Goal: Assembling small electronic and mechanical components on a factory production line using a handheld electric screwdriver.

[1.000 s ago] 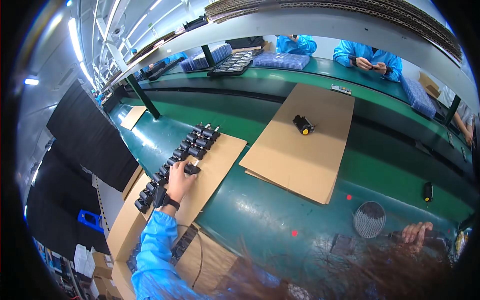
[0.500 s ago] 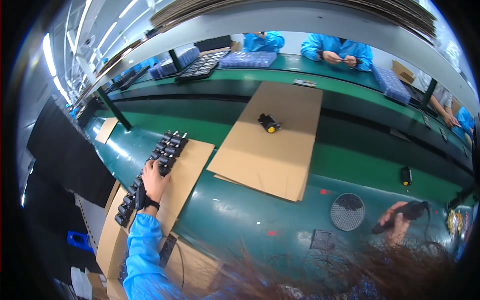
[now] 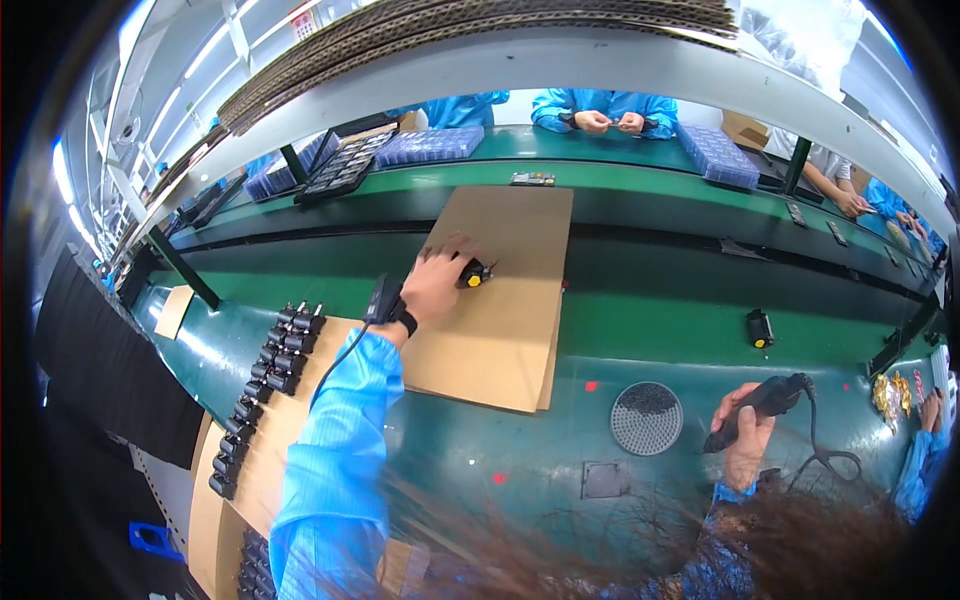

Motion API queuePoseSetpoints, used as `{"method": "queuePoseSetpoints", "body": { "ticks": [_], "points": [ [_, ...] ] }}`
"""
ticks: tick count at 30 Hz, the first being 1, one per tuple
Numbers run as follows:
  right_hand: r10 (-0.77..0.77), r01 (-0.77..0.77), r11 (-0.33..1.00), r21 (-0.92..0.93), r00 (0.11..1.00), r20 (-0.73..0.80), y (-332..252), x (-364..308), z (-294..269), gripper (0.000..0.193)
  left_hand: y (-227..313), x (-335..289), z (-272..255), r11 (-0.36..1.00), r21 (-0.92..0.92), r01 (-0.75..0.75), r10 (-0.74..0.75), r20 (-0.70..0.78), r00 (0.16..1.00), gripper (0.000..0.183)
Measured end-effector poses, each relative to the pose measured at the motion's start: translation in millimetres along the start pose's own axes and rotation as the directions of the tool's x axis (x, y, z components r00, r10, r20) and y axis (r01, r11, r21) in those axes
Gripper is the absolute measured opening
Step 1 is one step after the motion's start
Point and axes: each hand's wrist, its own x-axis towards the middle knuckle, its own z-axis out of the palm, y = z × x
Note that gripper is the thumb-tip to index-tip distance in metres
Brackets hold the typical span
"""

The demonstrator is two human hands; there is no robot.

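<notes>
A black part with a yellow end is lying on a stack of cardboard sheets, just under and to the right of the left hand's fingertips. The left hand is reaching over it from the left, palm down, its fingers partly spread and bent around the part's near side; whether they are gripping it or only touching it, the view cannot tell. A black wrist device with a cable is sitting on that wrist.

The right hand is closing its fingers firmly around a black corded tool, thumb against its side, well apart from the part.

Between the two hands, a round grey dish is holding small dark pieces on the green table. Another black part is standing alone beyond the tool. To the left, rows of black parts are resting along a separate cardboard sheet.

Across the table, a co-worker in blue sleeves is bringing both hands together near clear plastic trays. At the upper left, a sign is showing red writing, too small to read.
</notes>
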Motion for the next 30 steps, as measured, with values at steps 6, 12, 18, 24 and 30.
{"method": "queuePoseSetpoints", "body": {
  "ticks": [6,12,18,24,30],
  "points": [
    [0.041,-0.042,0.999,-0.004,0.996,-0.073,-6,-5,-2,0.034,9,8,-22,0.986,-0.165,-0.013,0.075,0.372,0.925,0.055],
    [0.041,-0.050,0.997,-0.052,0.985,-0.170,-6,6,-1,0.025,119,-36,-98,0.896,-0.395,0.202,-0.038,0.387,0.921,0.058],
    [0.033,-0.041,0.998,-0.047,0.988,-0.149,-5,6,-1,0.022,249,-80,-98,0.783,-0.615,-0.090,0.300,0.247,0.922,0.060],
    [0.031,-0.041,0.997,-0.061,0.987,-0.160,-2,2,2,0.020,281,-92,-69,0.797,-0.597,-0.095,0.332,0.301,0.894,0.057],
    [-0.017,0.010,0.998,-0.065,0.995,-0.103,-4,-6,2,0.046,286,-107,-62,0.819,-0.561,-0.118,0.333,0.298,0.894,0.058]
  ]
}}
